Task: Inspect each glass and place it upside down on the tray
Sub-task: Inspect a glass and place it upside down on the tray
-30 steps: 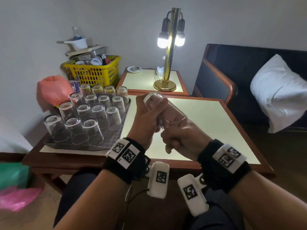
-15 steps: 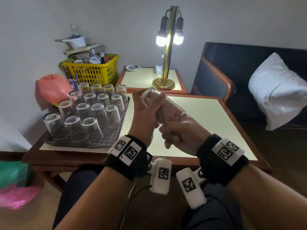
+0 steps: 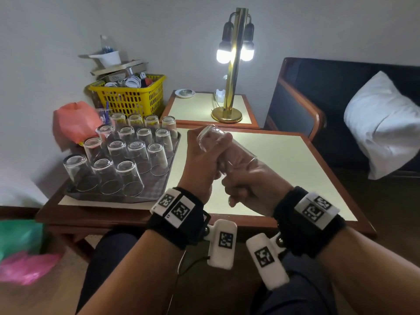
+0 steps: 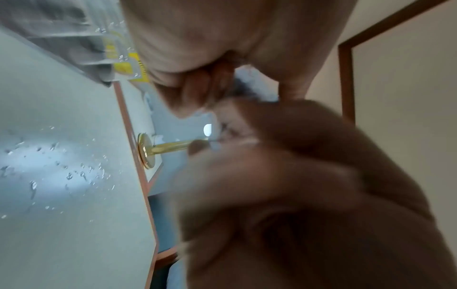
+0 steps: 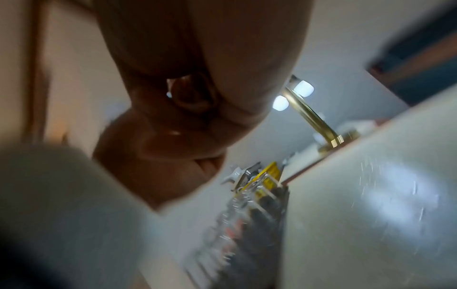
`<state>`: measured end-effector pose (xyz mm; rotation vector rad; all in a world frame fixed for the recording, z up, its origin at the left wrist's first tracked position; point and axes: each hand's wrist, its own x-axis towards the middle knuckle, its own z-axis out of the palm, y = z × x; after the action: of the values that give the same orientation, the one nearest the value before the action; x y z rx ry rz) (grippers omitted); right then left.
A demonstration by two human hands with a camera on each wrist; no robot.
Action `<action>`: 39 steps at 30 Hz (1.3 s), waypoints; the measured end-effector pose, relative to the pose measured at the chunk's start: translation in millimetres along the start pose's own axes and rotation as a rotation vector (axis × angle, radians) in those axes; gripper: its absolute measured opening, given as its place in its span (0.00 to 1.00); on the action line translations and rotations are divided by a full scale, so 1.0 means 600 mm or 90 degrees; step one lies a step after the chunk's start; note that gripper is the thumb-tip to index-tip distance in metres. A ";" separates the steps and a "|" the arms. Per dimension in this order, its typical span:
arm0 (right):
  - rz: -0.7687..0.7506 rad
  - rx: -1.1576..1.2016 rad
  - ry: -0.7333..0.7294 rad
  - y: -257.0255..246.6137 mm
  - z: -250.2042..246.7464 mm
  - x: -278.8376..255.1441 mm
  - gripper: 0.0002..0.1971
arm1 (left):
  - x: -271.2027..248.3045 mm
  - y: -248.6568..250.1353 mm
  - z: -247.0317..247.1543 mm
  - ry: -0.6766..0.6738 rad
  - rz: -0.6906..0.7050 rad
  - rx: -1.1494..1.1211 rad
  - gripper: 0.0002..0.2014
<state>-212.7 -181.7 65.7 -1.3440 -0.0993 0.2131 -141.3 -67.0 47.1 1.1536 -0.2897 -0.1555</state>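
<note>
Both hands are holding much the same pose as half a second earlier, with the clear drinking glass (image 3: 213,139) tipping only slightly in their grip. It is being held on its side above the middle of the cream tabletop with a brown wooden border (image 3: 295,160), its thick base pointing up and to the left. The left hand (image 3: 200,164) is curling its fingers round the base end, while the right hand (image 3: 252,185) is wrapping round the mouth end, so both are closed on the glass. (The wrist views are too blurred to show individual fingers clearly.)

At the tabletop's left edge a dark grey rectangular tray (image 3: 156,189) is carrying more than a dozen clear tumblers (image 3: 134,153), all standing upside down in rows. No other loose glasses are showing on the tabletop, so this one appears to be the last or near the last. It is probably being inspected, and placing it upside down on the tray is still left to do.
</note>
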 end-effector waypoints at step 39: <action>-0.197 -0.722 0.115 0.027 -0.010 0.020 0.36 | 0.009 0.015 0.003 0.036 -0.079 0.119 0.23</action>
<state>-201.6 -181.6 47.9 -2.4354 -0.3011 -0.2848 -137.2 -66.4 57.0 1.3597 -0.1858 -0.2080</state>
